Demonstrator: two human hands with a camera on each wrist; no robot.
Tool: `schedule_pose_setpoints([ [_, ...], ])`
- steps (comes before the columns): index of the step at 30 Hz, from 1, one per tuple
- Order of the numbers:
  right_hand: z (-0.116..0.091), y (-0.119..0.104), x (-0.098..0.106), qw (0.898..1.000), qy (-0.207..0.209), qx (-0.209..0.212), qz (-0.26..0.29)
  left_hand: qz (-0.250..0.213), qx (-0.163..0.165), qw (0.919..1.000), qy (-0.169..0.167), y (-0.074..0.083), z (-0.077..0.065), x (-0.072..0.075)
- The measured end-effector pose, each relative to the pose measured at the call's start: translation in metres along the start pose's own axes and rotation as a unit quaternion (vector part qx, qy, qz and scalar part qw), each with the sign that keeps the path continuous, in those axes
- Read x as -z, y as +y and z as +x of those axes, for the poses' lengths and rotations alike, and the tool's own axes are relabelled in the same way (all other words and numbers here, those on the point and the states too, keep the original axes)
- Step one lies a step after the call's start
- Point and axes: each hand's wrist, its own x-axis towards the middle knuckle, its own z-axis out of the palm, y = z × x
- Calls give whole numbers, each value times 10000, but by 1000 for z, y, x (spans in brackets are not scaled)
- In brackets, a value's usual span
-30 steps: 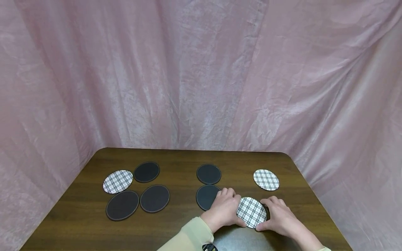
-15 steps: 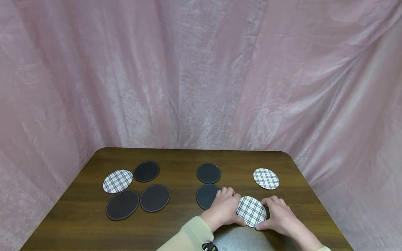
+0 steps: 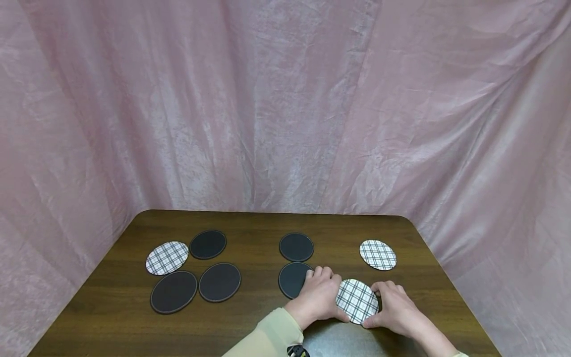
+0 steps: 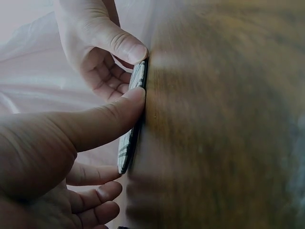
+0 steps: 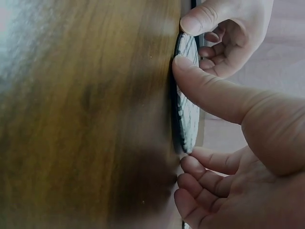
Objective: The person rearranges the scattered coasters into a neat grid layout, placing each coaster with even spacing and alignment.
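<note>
Both thumbs on the near rim, my left hand point(image 3: 317, 296) and right hand point(image 3: 397, 308) pinch the plaid disc point(image 3: 357, 301) low, right of centre, at the tabletop point(image 3: 111, 317). Thin; I reckon light, stiff, hardly fragile: opposite edges grip best.
</note>
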Motion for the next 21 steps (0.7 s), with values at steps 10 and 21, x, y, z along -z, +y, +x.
schedule_pose_setpoints([
  [10, -1, 2, -4, 9991, 150, -175, 370, -13, -39, 9999, 98, 2, -1, 0],
  [21, -3, 3, -4, 9982, 334, -160, 478, -115, 114, 9992, 371, 10, -1, -1],
])
